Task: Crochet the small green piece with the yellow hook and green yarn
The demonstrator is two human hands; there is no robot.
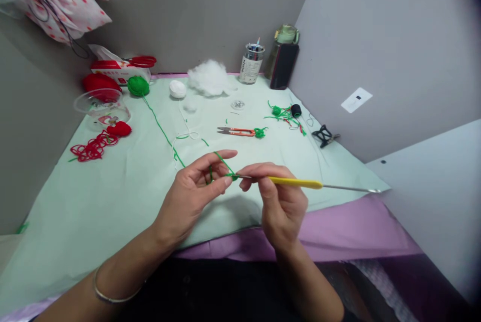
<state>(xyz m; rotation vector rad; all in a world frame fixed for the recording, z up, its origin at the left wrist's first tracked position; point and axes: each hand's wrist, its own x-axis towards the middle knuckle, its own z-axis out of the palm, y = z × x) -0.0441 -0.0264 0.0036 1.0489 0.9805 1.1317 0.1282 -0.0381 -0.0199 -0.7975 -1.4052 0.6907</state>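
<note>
My left hand [195,186] pinches a small piece of green crochet [233,177] between thumb and fingers. Green yarn [224,162] is stretched over its raised index finger down to that piece. In my right hand [280,196] is a crochet hook with a yellow handle [296,182], held like a pencil. The hook's thin metal shaft meets the green piece at the left fingertips; its other metal end points right. From the left hand, the yarn runs back across the table to a green yarn ball [138,86].
Orange thread snips [236,132] lie just beyond my hands. Behind are a white yarn ball [177,89], stuffing [210,78], a pen jar [251,64] and a phone [284,66]. Red yarn [93,146] and a clear cup [107,111] stand left; green scraps [287,114] and a black clip [324,136] lie right.
</note>
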